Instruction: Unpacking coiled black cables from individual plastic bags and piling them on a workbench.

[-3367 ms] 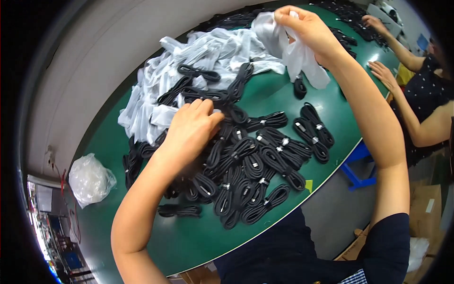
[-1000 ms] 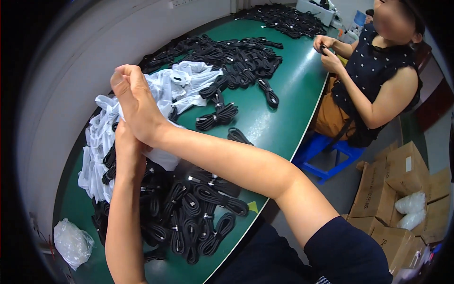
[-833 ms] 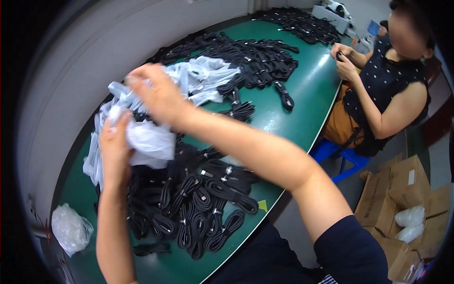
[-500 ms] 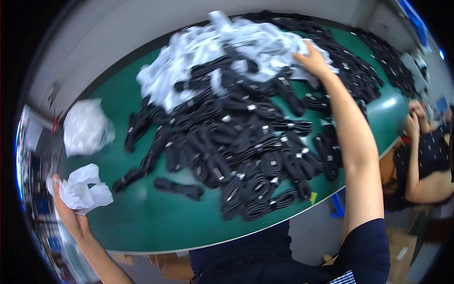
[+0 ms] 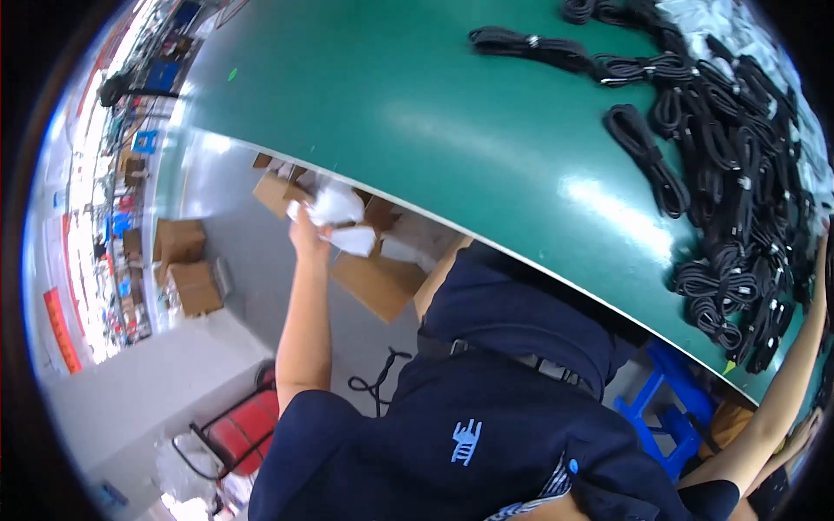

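Observation:
Beside the table's front edge, my left hand (image 5: 309,233) is closed on a crumpled thin white sheet (image 5: 337,205), paper or plastic. It hangs over an open cardboard box (image 5: 380,282) below the tabletop. My right arm stretches to the far right, where my right hand (image 5: 824,227) is cut off by the picture's rim near the pile; its fingers do not show. Bundled black cables (image 5: 719,165), each tied with a pale band, heap up on the right of the green table (image 5: 417,113). Behind them lies a mound of white material (image 5: 717,26).
A single cable bundle (image 5: 647,159) lies apart from the heap. Beneath the table stands a blue stool (image 5: 665,404). Cardboard boxes (image 5: 189,273) and a red-seated chair (image 5: 239,434) are on the floor to the left. Another person's hand (image 5: 795,438) shows at the lower right.
The view has swung left and down. My left hand has carried the white sheet from above the table to over the box beyond its edge. My right hand has slipped to the rim.

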`<act>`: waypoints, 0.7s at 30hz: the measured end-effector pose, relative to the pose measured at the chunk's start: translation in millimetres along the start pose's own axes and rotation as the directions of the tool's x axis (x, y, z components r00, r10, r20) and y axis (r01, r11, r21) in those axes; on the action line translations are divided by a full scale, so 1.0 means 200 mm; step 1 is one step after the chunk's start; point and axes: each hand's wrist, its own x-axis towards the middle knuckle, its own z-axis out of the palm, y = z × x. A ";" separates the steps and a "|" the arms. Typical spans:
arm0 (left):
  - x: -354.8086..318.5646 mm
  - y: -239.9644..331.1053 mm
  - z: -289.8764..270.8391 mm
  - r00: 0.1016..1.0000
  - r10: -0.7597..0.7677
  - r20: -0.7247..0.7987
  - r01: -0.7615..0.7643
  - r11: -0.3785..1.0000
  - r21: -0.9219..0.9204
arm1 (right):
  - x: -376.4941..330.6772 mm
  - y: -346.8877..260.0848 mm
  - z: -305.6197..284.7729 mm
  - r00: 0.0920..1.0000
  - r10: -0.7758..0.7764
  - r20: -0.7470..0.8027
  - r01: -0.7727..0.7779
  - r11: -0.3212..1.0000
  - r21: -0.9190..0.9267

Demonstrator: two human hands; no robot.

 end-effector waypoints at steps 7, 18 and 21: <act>-0.05 -0.69 0.34 0.871 -0.235 0.431 0.229 0.971 0.067 | -0.11 -0.44 -0.03 0.961 0.228 0.158 -0.223 0.974 -0.045; 0.12 -0.69 -0.11 0.141 -0.224 0.964 -0.645 0.719 0.261 | 0.26 -0.94 -0.05 0.999 0.040 -0.027 -0.031 0.961 0.274; -0.01 -0.58 0.11 -0.006 -0.304 0.953 -0.818 0.549 0.170 | 0.37 -1.20 -0.03 0.997 -0.009 0.082 -0.017 0.951 0.310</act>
